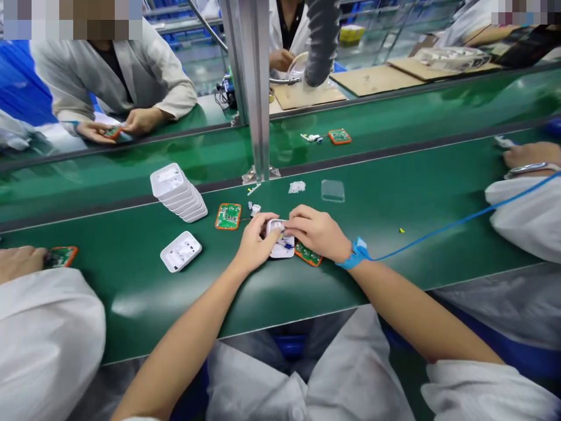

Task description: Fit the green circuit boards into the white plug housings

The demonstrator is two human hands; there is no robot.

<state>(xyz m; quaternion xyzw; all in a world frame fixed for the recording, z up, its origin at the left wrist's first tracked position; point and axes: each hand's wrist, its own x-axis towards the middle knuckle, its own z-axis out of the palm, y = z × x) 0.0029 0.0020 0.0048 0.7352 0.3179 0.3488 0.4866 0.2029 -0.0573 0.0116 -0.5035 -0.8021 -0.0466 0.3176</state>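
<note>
Over the green bench (pixel 394 199), my left hand (pixel 255 241) grips an open white plastic housing (pixel 277 253), my right hand (pixel 316 229) presses fingertips together at it, and work seems partway, an orange-rimmed green circuit board (pixel 309 254) lying outside.

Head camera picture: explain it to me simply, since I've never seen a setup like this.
There is no robot here. A camera worn on a person's head looks forward and down at their two bare hands. The left hand holds a white case; the right hand, with a blue strap at its wrist, has its fingers at that case. On the green work surface lie orange-edged circuit boards, a leaning stack of white cases, a separate case and a clear square piece. Other people's hands show at both sides and across.
</note>
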